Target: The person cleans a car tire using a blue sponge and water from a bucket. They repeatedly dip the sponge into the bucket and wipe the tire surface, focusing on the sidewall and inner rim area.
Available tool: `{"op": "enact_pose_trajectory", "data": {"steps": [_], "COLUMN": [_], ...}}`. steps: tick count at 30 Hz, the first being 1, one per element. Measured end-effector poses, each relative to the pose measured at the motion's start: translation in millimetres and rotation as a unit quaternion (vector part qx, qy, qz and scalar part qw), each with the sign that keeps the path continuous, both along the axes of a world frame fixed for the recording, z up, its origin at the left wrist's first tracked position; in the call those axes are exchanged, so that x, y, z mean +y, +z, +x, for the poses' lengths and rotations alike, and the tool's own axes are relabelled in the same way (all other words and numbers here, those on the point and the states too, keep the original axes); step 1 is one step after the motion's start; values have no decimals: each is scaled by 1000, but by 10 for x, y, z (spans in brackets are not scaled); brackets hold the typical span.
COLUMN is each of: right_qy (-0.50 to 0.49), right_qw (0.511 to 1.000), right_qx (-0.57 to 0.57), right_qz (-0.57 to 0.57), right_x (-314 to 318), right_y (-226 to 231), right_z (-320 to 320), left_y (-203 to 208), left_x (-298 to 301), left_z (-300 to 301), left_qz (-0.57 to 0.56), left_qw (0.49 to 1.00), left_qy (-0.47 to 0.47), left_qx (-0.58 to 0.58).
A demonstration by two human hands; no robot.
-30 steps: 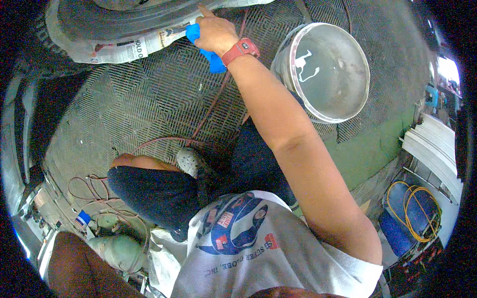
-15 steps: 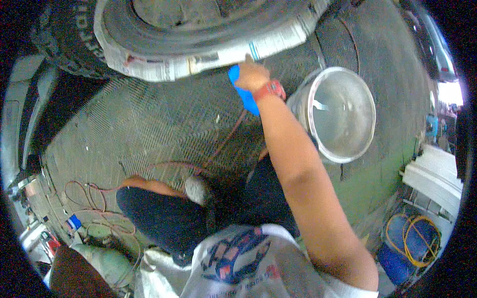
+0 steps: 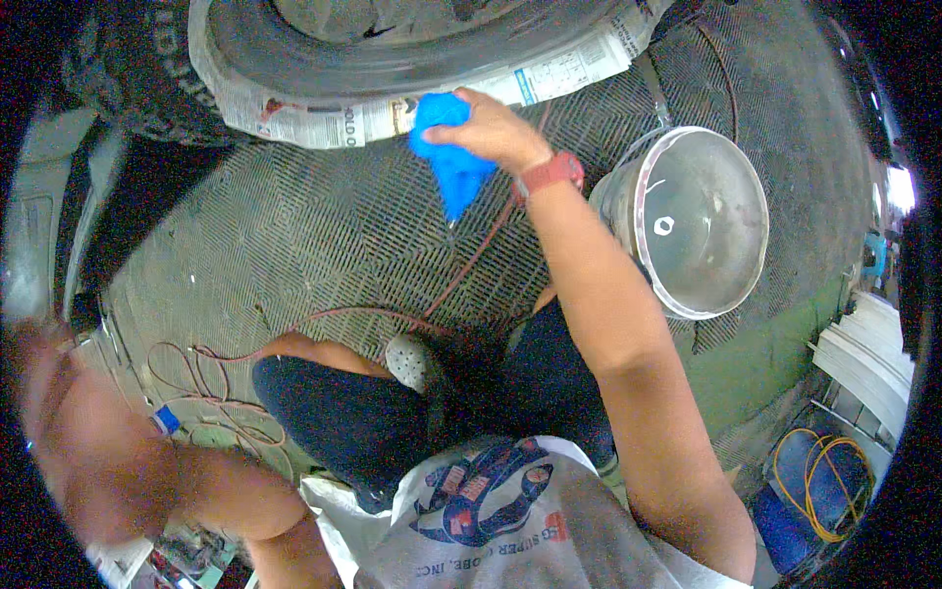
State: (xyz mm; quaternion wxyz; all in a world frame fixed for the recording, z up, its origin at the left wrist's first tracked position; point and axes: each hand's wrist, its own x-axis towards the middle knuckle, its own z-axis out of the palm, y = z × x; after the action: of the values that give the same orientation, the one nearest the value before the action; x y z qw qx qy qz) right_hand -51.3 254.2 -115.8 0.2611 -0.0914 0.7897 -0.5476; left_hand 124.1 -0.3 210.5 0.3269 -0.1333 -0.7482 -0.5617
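A blue cloth [image 3: 453,162] is bunched in my right hand [image 3: 498,130], its tapered end hanging toward the floor. The hand, with a red watch [image 3: 549,177] at its wrist, is by the lower edge of a newspaper strip [image 3: 383,122]. This paper lines the outer edge of a large grey ring-shaped wheel part [image 3: 353,74]. My left hand [image 3: 88,432] is raised at the far left, smeared by motion and close to the camera, so its fingers cannot be made out.
A translucent bucket [image 3: 702,221] holding water stands right of my right forearm. A red hose [image 3: 471,265] crosses the ribbed mat and coils at the left. A chunky tyre [image 3: 137,74] is at the upper left. Yellow cable [image 3: 819,481] lies over a blue container at lower right.
My right hand has shifted left along the newspaper with the blue cloth, which shows more fully now. My left arm has come into view, raised at the left.
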Motion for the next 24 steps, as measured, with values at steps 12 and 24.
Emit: {"op": "enact_pose_trajectory", "data": {"steps": [12,24], "right_qy": [-87,-16], "right_qw": [879,739], "right_qx": [226,350], "right_qz": [411,575], "right_x": [189,455], "right_y": [-139,-512], "right_z": [43,-391], "left_y": [-2384,-2449], "left_x": [660,776], "left_z": [-450,-353], "left_qz": [-336,-447], "left_qw": [794,753], "left_qy": [-159,-227], "left_qx": [-482,-427]}}
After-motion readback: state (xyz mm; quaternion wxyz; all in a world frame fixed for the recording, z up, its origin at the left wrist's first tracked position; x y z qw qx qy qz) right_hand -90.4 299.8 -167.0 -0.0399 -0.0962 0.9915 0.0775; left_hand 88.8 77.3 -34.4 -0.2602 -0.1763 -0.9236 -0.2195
